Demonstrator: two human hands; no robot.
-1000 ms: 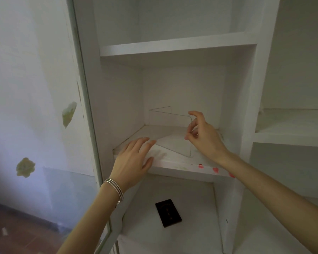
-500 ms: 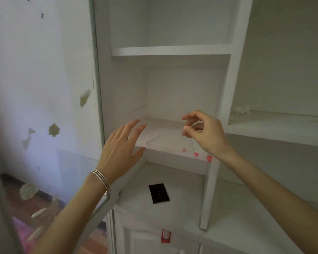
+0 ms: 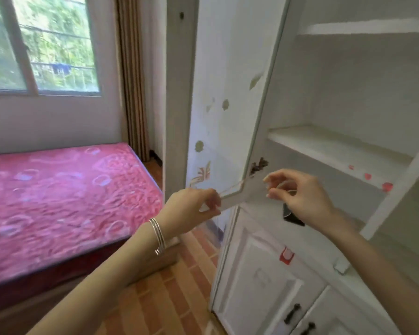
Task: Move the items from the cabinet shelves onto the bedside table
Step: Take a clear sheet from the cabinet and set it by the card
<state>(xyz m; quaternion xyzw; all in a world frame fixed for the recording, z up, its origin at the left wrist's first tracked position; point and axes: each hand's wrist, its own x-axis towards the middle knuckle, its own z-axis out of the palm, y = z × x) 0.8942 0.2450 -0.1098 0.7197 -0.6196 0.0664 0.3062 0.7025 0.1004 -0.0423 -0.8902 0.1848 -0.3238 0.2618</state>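
I saw both hands raised in front of the open cabinet. The left hand [image 3: 196, 209] and right hand [image 3: 300, 197] each pinched an edge of a clear sheet [image 3: 242, 189], barely visible between them, clear of the shelf [image 3: 336, 148] at far right. A black card [image 3: 292, 217] lay on the ledge behind the right hand. Left, the bed [image 3: 58, 201] bordered open floor [image 3: 174, 298].

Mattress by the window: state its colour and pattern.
The mattress is pink-red with pale ring-like motifs, blurred; the head view, the only one, shows it.
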